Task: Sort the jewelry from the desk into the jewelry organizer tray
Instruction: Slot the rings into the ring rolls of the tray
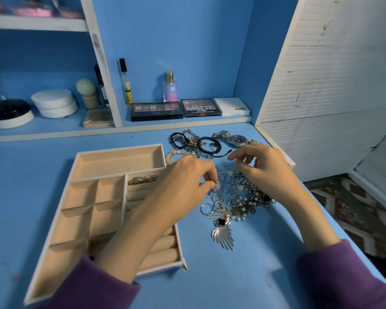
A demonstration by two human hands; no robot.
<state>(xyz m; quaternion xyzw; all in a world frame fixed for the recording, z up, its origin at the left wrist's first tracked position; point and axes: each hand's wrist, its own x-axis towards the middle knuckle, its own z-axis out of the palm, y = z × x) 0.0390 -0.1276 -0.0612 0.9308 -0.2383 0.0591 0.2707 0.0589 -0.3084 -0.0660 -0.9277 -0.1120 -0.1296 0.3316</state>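
A beige jewelry organizer tray (118, 150) lies on the blue desk at the left, with two rings (143, 179) in its ring-roll section. A tangled pile of silver earrings and pearl pieces (236, 197) lies to its right. My left hand (183, 181) reaches across the tray and pinches a small silver ring (216, 185) at the pile's left edge. My right hand (261, 166) hovers over the pile's far side, fingers apart and bent. Black bracelets (207, 144) and a silver watch (236, 139) lie behind the hands.
Makeup palettes (156, 110) and a perfume bottle (170, 88) stand on the low shelf at the back. Round containers (54, 103) sit in the left cubby. A white slatted panel (321, 85) bounds the desk on the right, where the desk edge drops to a patterned floor.
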